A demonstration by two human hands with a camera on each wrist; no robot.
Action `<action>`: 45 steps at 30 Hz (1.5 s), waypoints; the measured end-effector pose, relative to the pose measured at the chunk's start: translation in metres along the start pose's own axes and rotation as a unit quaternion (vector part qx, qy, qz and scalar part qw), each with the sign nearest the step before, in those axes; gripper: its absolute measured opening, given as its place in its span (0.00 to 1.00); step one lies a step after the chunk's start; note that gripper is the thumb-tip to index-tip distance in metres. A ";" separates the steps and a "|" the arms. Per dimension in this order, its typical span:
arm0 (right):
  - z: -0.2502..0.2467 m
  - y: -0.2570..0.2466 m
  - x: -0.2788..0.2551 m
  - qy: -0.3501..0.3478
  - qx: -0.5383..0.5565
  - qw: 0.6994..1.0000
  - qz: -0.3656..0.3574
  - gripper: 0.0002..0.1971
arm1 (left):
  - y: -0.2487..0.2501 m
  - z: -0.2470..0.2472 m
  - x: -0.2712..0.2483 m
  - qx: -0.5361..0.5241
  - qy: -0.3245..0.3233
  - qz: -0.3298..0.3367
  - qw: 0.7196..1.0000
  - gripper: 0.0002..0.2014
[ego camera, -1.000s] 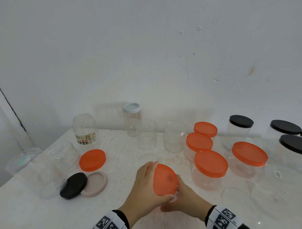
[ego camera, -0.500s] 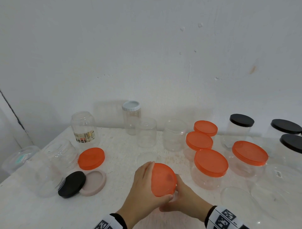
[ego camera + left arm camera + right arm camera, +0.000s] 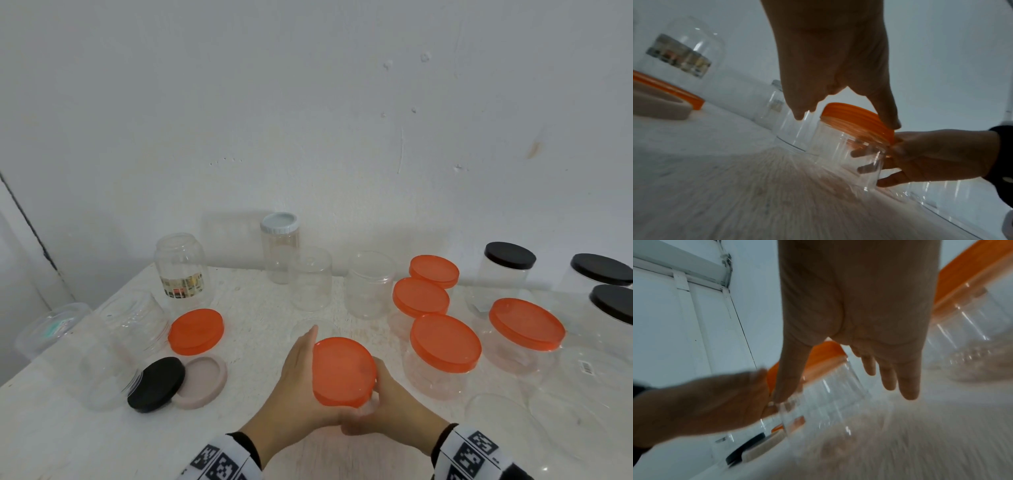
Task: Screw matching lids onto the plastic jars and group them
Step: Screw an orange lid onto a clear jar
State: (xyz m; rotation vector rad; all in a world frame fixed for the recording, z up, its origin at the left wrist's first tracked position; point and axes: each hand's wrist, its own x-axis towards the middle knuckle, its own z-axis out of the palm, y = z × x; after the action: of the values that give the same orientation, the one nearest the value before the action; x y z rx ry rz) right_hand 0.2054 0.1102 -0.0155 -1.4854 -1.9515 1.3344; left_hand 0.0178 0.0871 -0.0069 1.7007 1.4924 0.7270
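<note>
Near table edge, centre: a clear jar capped with an orange lid, tilted, held between both hands. The left hand cups the lid's rim, thumb against its near edge, fingers reaching past its far side. The right hand wraps the jar's body from the right, fingers showing through the clear wall. To the right, four lidded orange jars stand grouped, with black-lidded jars behind them. To the left lie a loose orange lid, a black lid and a beige lid, among open clear jars on the white table
</note>
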 end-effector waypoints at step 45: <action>-0.019 -0.100 0.023 -0.161 -0.423 0.891 0.037 0.58 | -0.047 0.002 0.017 -0.104 -0.081 -0.006 0.991 0.50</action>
State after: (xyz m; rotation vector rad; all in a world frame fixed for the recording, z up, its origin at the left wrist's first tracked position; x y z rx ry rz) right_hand 0.1542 0.1384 0.0713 -1.7646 -2.9594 0.7888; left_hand -0.0043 0.1053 -0.0477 1.5531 1.2686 0.6961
